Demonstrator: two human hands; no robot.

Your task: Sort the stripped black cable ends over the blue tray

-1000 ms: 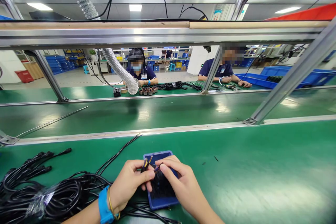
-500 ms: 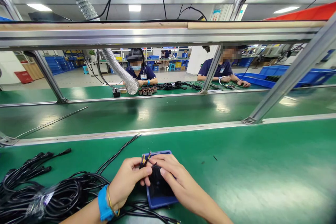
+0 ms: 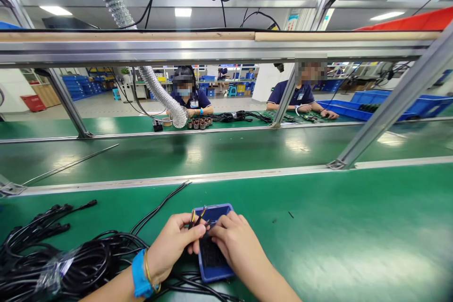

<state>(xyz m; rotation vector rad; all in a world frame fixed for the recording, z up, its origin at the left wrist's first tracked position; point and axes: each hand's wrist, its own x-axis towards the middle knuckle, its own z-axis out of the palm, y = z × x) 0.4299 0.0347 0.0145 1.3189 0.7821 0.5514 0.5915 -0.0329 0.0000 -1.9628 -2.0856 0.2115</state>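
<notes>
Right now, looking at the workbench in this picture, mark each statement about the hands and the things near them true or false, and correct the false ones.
1. The left hand pinches the bared end of a black cable between thumb and fingers. True.
2. A blue tray lies under both hands. True.
3. The right hand rests far off on the bare green mat. False: it is over the blue tray, fingertips meeting the left hand at the cable end.
4. The bundle of black cables lies to the right of the tray. False: it lies to the left.
5. A blue wristband is on the left wrist. True.
</notes>
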